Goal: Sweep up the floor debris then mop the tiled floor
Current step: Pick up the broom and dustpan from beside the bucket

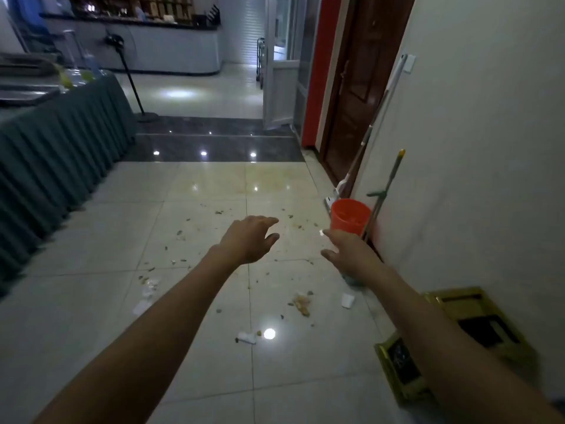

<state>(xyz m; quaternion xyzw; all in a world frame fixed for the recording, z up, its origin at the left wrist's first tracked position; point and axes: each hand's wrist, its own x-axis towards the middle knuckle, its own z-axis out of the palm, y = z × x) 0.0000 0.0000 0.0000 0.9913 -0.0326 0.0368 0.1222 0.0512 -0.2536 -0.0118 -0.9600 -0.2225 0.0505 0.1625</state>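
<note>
Left hand: the left hand (pixel 249 238) is held out over the floor, palm down. Its fingers are spread and a little bent. It holds nothing.
Right hand: the right hand (pixel 351 250) is held out too, with loose fingers. It holds nothing.
Floor: the tiled floor (pixel 91 301) is pale and shiny, under both hands.
Mess: the floor debris (pixel 301 302) lies under and between the two hands. There are small brown bits and white paper scraps. Some lie closer to the person than the hands.
Bucket: an orange bucket (pixel 348 217) stands just past the right hand's fingertips, next to the wall.
Green handle: a green and yellow handle (pixel 389 182) leans on the wall just past the bucket. I cannot tell what tool it is.
White handle: a long white mop handle (pixel 383 99) leans on the wall farther past the right hand.
Table: a table with a green skirt (pixel 55 154) is far off to the left of the left hand.
</note>
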